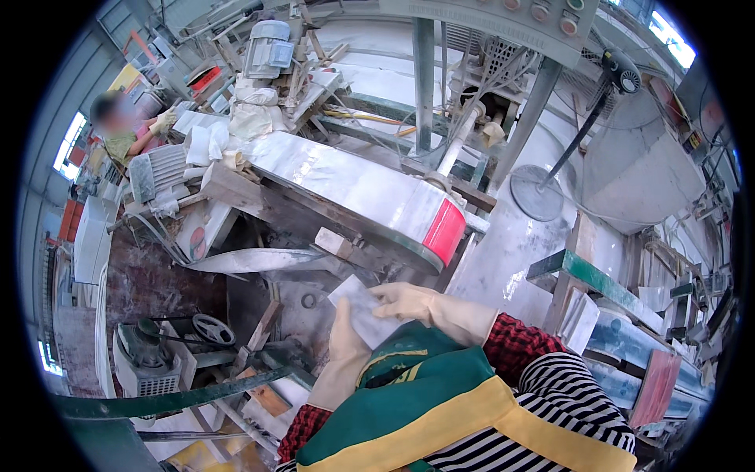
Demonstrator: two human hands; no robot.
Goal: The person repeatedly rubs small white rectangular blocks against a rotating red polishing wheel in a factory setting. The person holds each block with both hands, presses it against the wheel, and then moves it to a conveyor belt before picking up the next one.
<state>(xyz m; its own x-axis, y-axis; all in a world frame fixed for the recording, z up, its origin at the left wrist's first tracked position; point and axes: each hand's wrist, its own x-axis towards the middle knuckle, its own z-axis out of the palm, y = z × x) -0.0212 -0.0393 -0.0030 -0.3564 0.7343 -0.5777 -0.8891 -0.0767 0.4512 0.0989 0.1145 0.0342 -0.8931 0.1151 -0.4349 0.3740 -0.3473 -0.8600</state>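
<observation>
In front of my apron, I hold a flat white square tile (363,315) tilted between both gloved hands. My left hand (342,346) grips its left edge, thumb pointing upward along the side. From the right, my right hand (413,304) closes over the upper right edge, fingers bent onto the face. Both hands wear cream rubber gloves, with red-and-black checked sleeves behind them. The tile's lower corner meets the green apron (425,370) with yellow trim. Just beyond the hands runs a long, dust-covered machine housing (338,177) with a red band (444,232) at its near end.
A motor with a pulley wheel (214,330) sits low at left, behind a green rail (173,405). Overhead hangs a control box (503,27) with buttons. A pedestal fan (621,75) stands at right, near a green beam (598,291). Another person (130,134) works far left.
</observation>
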